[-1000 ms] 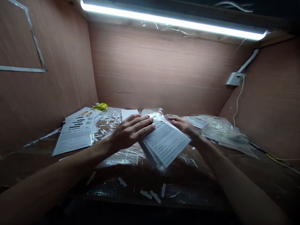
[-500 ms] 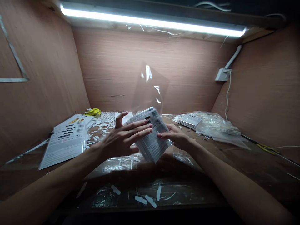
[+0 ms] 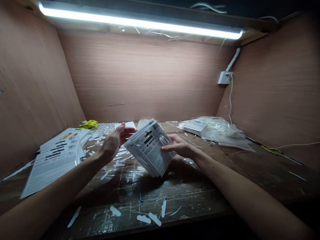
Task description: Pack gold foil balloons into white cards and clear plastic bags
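A stack of printed cards in clear plastic sleeves (image 3: 155,150) is tilted above the middle of the table. My right hand (image 3: 178,146) grips its right edge, thumb on the front face and fingers behind. At the stack's upper left is my left hand (image 3: 113,140), fingers apart and extended behind the stack's edge; it does not grip the cards. The top card shows a dark hanging slot, small print and a barcode.
More printed cards (image 3: 56,158) lie fanned at the left, near a yellow roll (image 3: 90,124). White cut-out slips (image 3: 115,211) are scattered about. Plastic bags (image 3: 220,130) and a card pile (image 3: 195,126) sit at the back right, near a cable (image 3: 272,150).
My left hand has come off the front of the stack and moved left, opening. The clear plastic flap that stood above the stack no longer shows. The view has shifted to the right.
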### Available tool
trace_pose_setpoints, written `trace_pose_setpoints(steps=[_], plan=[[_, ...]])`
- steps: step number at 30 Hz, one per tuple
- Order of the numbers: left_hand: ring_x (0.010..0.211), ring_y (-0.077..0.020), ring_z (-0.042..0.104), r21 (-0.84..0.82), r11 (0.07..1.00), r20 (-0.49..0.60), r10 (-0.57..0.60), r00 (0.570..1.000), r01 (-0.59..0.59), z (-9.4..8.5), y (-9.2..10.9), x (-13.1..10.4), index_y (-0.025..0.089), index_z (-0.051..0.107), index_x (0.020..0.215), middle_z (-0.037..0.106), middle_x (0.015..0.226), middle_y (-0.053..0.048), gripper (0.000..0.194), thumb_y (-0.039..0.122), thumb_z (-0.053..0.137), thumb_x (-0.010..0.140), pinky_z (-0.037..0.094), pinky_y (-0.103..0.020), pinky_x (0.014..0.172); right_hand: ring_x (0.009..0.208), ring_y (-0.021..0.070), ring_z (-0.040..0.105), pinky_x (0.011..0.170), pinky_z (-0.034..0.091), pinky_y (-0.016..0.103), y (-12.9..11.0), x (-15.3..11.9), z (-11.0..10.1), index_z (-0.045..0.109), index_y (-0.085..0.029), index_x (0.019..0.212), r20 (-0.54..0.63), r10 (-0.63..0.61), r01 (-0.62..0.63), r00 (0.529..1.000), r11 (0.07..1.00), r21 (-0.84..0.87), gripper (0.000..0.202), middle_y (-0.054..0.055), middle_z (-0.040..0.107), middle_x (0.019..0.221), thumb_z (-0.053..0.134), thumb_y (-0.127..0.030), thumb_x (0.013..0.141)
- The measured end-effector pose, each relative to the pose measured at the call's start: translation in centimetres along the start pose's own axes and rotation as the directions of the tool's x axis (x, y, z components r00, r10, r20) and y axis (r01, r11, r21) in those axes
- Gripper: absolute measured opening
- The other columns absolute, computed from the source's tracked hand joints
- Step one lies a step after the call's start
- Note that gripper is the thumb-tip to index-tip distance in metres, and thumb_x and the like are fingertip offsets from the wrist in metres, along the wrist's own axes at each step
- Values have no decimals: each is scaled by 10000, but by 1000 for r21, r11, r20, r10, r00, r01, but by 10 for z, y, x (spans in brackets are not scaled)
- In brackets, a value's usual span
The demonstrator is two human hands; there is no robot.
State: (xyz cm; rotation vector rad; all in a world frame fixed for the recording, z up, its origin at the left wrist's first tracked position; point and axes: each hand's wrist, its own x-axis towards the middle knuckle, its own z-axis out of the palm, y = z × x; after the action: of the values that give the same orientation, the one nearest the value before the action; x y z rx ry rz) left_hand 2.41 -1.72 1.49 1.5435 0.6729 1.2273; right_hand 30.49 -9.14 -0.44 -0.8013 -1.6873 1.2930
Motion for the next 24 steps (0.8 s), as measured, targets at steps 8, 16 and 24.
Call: trace_pose_setpoints(steps=[8, 16, 24], plan=[[753, -264, 728, 368, 928, 272, -163, 948, 54, 58, 4, 16, 189, 735, 807, 774, 867, -136, 226, 405, 704, 748, 569, -386, 643, 819, 206, 716, 761, 601, 332, -6, 6, -49, 691, -188, 963, -488, -202, 381, 849, 874, 300, 416, 44, 772, 924, 894, -410, 675], [765, -300, 685, 821, 416, 502, -199, 842, -391, 148, 3, -59, 172, 754, 896, 743, 872, -140, 657, 743, 796, 575, 505, -363, 604, 614, 171, 634, 438, 485, 270, 21, 12, -78, 665, -150, 948, -662, -93, 377, 743, 876, 300, 347, 43, 744, 805, 844, -306, 694], [655, -228, 686, 628, 764, 281, -45, 959, -148, 92, 2, -18, 202, 823, 885, 782, 787, -90, 349, 501, 807, 706, 479, -300, 527, 836, 221, 715, 777, 616, 349, 4, 9, -66, 699, -142, 1013, -502, -200, 426, 841, 818, 387, 362, 64, 780, 943, 857, -294, 725]])
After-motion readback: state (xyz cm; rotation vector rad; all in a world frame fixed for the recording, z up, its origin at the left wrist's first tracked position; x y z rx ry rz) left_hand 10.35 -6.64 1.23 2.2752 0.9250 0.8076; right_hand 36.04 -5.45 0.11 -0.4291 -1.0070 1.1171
